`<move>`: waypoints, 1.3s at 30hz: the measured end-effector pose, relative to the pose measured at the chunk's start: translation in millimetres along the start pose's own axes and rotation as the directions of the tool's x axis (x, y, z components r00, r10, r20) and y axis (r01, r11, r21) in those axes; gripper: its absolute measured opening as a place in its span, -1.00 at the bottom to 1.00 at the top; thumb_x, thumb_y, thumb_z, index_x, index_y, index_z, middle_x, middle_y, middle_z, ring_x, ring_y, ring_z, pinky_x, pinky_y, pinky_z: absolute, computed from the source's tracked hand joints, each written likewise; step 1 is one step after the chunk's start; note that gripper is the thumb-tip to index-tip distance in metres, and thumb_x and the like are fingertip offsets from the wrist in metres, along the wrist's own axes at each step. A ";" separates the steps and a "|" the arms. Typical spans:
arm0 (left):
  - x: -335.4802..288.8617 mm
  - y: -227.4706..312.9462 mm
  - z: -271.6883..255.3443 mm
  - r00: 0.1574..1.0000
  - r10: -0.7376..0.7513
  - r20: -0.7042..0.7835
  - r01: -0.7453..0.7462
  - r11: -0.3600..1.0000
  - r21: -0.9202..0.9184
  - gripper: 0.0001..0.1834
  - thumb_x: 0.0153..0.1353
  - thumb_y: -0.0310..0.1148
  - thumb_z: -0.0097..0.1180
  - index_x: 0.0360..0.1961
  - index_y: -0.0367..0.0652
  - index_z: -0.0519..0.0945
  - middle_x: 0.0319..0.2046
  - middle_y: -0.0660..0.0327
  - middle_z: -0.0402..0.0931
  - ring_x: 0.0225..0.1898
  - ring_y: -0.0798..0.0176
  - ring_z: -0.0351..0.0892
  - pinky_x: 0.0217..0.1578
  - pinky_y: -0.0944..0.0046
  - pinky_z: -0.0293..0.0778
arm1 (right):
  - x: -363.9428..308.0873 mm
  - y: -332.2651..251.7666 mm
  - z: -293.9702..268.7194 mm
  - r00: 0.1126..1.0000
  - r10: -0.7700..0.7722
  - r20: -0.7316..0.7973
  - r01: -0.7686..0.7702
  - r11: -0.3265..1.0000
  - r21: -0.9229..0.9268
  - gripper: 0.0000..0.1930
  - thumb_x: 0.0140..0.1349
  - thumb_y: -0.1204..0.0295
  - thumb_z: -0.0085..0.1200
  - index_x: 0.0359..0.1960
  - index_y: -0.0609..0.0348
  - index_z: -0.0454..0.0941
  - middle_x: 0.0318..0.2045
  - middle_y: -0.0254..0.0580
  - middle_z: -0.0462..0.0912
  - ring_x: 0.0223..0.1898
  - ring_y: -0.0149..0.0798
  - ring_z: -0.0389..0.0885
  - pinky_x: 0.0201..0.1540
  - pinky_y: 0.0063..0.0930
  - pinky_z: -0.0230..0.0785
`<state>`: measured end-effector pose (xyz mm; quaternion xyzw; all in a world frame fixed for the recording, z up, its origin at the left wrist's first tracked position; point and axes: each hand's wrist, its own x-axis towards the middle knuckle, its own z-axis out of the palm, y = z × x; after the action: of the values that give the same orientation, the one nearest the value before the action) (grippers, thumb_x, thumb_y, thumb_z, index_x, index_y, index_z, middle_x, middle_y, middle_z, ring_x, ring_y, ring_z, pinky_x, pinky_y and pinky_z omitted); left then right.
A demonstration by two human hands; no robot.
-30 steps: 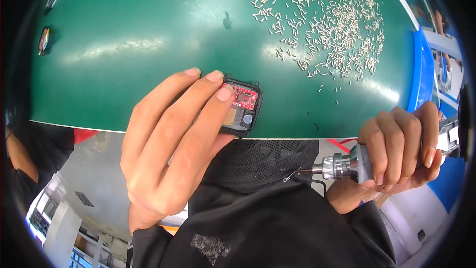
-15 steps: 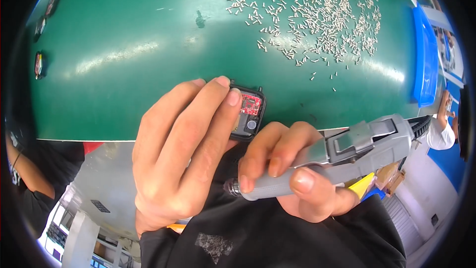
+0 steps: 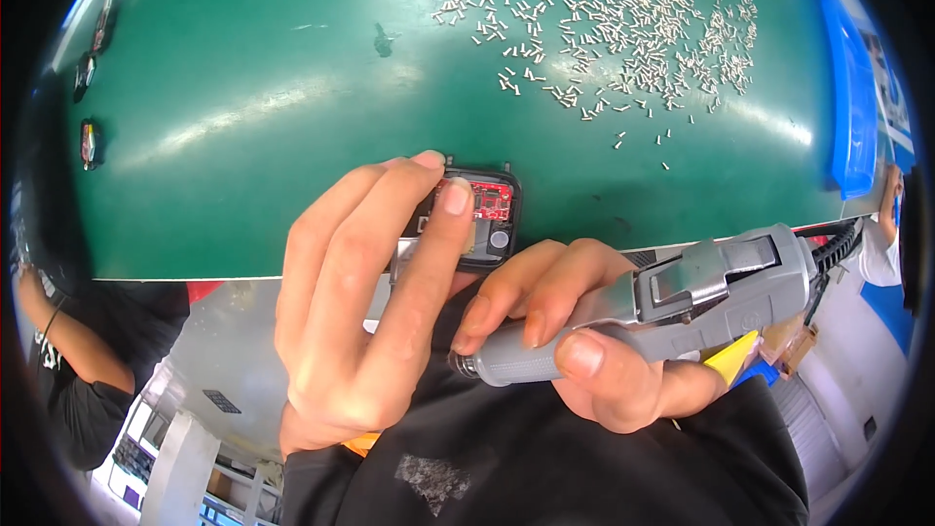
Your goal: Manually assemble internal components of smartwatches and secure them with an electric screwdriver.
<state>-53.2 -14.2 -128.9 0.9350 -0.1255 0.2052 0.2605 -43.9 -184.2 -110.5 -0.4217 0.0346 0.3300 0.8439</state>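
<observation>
My left hand (image 3: 365,292) grips a small black open housing (image 3: 515,219) at the table's near edge, with its index finger lying over the inside. A red circuit board (image 3: 494,201) and a round pale part (image 3: 500,239) show within it; the fingers cover the housing's left side. Just right of it, my right hand (image 3: 614,385) is wrapped round a grey electric screwdriver (image 3: 721,323). The tool lies nearly level, its tip end (image 3: 462,364) pointing left, below the housing and apart from it.
Loose silver screws (image 3: 643,34) are strewn over the green table (image 3: 243,195) at the far right. A blue bin (image 3: 853,97) stands at the right edge. Several small dark devices (image 3: 90,143) lie along the left edge. A co-worker's arm (image 3: 86,346) is at the left.
The left fingers have shifted a little on the housing, and more of its inside and the red board shows. The screwdriver's tip end has moved slightly up. The view has shifted slightly.
</observation>
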 end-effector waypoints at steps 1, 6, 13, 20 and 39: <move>-0.7 1.2 -0.3 1.000 -0.015 0.005 0.015 1.000 0.006 -0.48 -0.34 -0.53 0.24 -0.17 -0.27 0.69 -0.12 0.01 0.59 -0.14 -0.03 0.59 -0.18 0.14 0.57 | -0.5 0.1 -0.1 1.000 0.024 -0.016 -0.024 1.000 0.009 -0.77 0.26 0.26 0.00 -0.26 0.16 0.35 -0.18 0.18 0.53 -0.18 0.03 0.61 0.20 0.11 0.30; -3.5 7.0 3.9 0.997 -0.066 -0.030 0.065 0.997 -0.034 -0.52 -0.31 -0.49 0.25 -0.19 -0.24 0.71 -0.08 -0.01 0.59 -0.11 -0.03 0.57 -0.14 0.13 0.57 | -1.7 2.9 -1.5 0.999 0.037 -0.026 -0.037 0.999 0.011 -0.76 0.25 0.24 0.02 -0.28 0.15 0.35 -0.18 0.20 0.54 -0.18 0.03 0.61 0.02 0.01 0.46; -5.2 6.5 0.4 0.991 -0.132 -0.002 0.131 0.990 -0.054 -0.56 -0.23 -0.42 0.23 -0.19 -0.22 0.71 -0.07 0.00 0.60 -0.02 -0.06 0.54 -0.01 0.06 0.50 | -0.3 3.6 0.3 0.999 0.039 -0.013 -0.038 0.997 0.062 -0.76 0.25 0.25 0.03 -0.27 0.16 0.36 -0.16 0.23 0.53 -0.17 0.03 0.61 0.05 0.02 0.44; -3.4 1.3 -6.9 0.986 -0.139 0.093 0.147 0.985 -0.089 -0.53 -0.23 -0.41 0.26 -0.15 -0.18 0.72 -0.01 -0.02 0.55 0.10 -0.11 0.46 0.14 0.02 0.37 | 4.5 1.1 -8.4 0.994 0.006 0.107 -0.011 0.999 0.050 -0.81 0.27 0.34 0.00 -0.21 0.17 0.37 -0.07 0.23 0.50 -0.11 0.01 0.59 0.20 0.05 0.29; -3.8 4.2 6.2 0.999 -0.025 -0.026 0.023 0.998 -0.056 -0.59 -0.16 -0.57 0.24 -0.16 -0.36 0.67 -0.06 -0.10 0.61 -0.01 -0.12 0.58 0.02 0.07 0.52 | 11.8 -78.5 -33.8 0.906 -0.285 0.312 0.300 0.954 0.000 -0.78 0.39 0.26 -0.07 -0.33 0.13 0.33 -0.51 -0.12 0.59 -0.61 -0.30 0.58 -0.48 -0.47 0.48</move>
<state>-56.0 -20.5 -133.6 0.9261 -0.1164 0.2109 0.2905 18.8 -236.2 -82.1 -0.3857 -0.1691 0.2623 0.8683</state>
